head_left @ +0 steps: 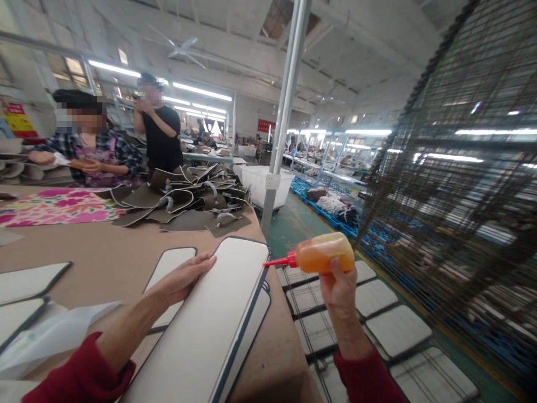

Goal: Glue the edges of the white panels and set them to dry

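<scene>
The left hand (184, 278) lies flat and released on a long white panel (210, 330) at the desk (104, 252) edge. The right hand (340, 285) grasps an orange squeeze bottle (323, 253), held sideways in the air just beside the panel, its red nozzle pointing at it.

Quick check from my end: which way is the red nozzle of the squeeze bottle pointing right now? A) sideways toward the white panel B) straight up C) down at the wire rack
A: the right hand holds the squeeze bottle level, its red nozzle aimed sideways at the white panel under the left hand.
</scene>
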`<action>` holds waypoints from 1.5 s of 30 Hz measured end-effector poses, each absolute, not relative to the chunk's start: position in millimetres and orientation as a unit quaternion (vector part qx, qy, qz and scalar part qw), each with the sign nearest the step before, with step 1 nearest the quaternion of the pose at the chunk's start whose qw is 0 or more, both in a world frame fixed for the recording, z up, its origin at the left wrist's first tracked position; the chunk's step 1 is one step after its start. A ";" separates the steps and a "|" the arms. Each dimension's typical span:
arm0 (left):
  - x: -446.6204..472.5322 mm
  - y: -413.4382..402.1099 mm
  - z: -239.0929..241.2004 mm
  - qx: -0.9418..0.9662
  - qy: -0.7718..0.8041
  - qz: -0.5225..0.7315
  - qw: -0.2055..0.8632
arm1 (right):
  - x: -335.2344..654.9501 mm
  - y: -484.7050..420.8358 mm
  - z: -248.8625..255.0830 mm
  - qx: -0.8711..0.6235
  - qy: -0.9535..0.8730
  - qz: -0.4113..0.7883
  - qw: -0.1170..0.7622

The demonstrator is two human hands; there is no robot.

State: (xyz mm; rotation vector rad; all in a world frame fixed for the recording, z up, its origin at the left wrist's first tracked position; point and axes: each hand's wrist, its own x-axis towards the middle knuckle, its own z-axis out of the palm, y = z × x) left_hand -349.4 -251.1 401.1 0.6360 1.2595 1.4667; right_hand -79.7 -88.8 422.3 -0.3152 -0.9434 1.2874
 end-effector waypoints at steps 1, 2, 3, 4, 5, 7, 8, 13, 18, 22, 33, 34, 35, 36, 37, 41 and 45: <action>-350.5 -251.0 399.5 0.264 0.528 0.613 0.525 | -80.0 -89.2 422.1 -0.143 -0.425 0.573 0.686; -351.6 -250.9 398.1 0.262 0.530 0.613 0.524 | -80.4 -89.6 421.9 -0.144 -0.430 0.571 0.684; -352.6 -250.8 397.0 0.260 0.533 0.612 0.523 | -80.8 -90.0 421.8 -0.145 -0.434 0.570 0.683; -353.3 -250.6 396.3 0.260 0.535 0.611 0.523 | -81.2 -90.4 421.7 -0.145 -0.438 0.568 0.681; -353.9 -250.4 396.0 0.260 0.536 0.610 0.522 | -81.7 -90.8 421.7 -0.146 -0.442 0.567 0.680; -354.2 -250.0 396.6 0.261 0.538 0.608 0.522 | -82.4 -91.7 421.8 -0.147 -0.445 0.566 0.679; -354.0 -249.8 397.2 0.262 0.538 0.608 0.522 | -82.7 -92.1 422.0 -0.148 -0.444 0.566 0.679; -352.0 -248.7 400.2 0.273 0.532 0.607 0.523 | -83.0 -95.4 423.1 -0.148 -0.437 0.575 0.675; -352.8 -246.4 401.5 0.270 0.538 0.610 0.516 | -83.1 -100.3 425.4 -0.150 -0.439 0.584 0.667; -353.1 -244.2 403.4 0.265 0.542 0.613 0.510 | -83.0 -104.4 427.3 -0.143 -0.425 0.599 0.664; -349.9 -239.9 414.9 0.245 0.554 0.619 0.500 | -79.1 -114.6 429.6 -0.151 -0.452 0.600 0.643; -350.0 -239.4 415.4 0.243 0.555 0.620 0.498 | -78.8 -115.8 430.0 -0.151 -0.450 0.601 0.643; -350.0 -238.8 416.0 0.242 0.556 0.621 0.497 | -78.4 -116.8 430.2 -0.150 -0.448 0.603 0.643; -349.9 -238.3 416.7 0.240 0.556 0.622 0.497 | -78.1 -117.6 430.3 -0.148 -0.446 0.605 0.642; -349.9 -237.7 417.4 0.239 0.555 0.623 0.497 | -77.6 -118.1 430.1 -0.146 -0.448 0.606 0.641; -351.2 -235.7 419.2 0.244 0.549 0.628 0.495 | -75.4 -119.7 428.7 -0.141 -0.466 0.605 0.631; -355.6 -233.5 416.9 0.255 0.549 0.625 0.493 | -73.8 -123.5 430.0 -0.138 -0.462 0.615 0.624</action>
